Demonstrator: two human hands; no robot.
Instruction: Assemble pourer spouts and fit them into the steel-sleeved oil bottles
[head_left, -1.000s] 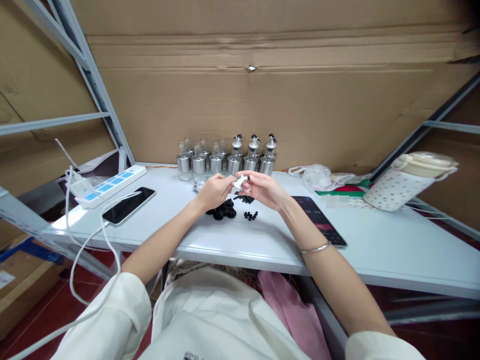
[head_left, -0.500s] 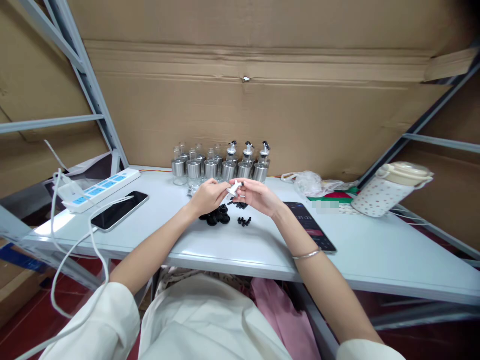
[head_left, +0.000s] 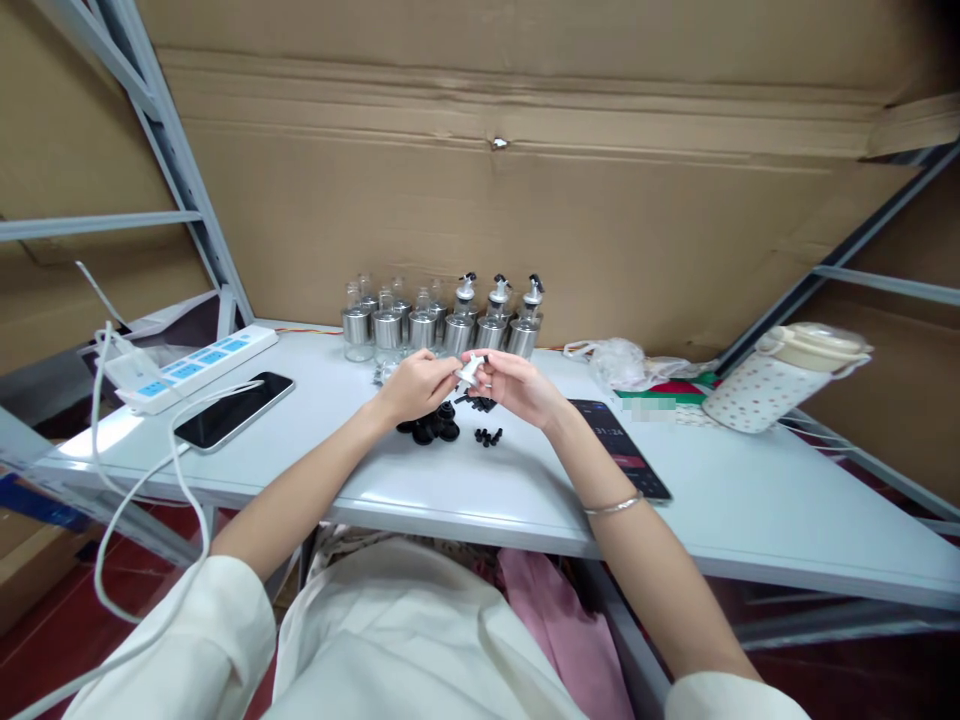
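Above the middle of the table, a small silver-white pourer spout (head_left: 471,371) is between my two hands. My right hand (head_left: 523,388) pinches it from the right, near a dark tip. From the left, the closed fingers of my left hand (head_left: 417,386) meet it; exactly what lies under those fingertips is hidden. Below the hands sit a heap of round black stoppers (head_left: 433,425), a cluster of small black caps (head_left: 488,437) and thin black pieces (head_left: 478,401). Behind stand several glass bottles with steel sleeves (head_left: 386,331), and three of the bottles (head_left: 492,333) carry pourer spouts.
On the left lie a white power strip (head_left: 202,368) and a phone (head_left: 236,411) with white cables. A tablet showing a timer (head_left: 622,450) lies by my right forearm. Farther right are a plastic bag (head_left: 622,362) and a dotted bottle (head_left: 780,380). Cardboard (head_left: 525,220) closes off the back.
The view has shifted slightly. Both hands stay together at the pourer spout, which has turned a little between the fingers.
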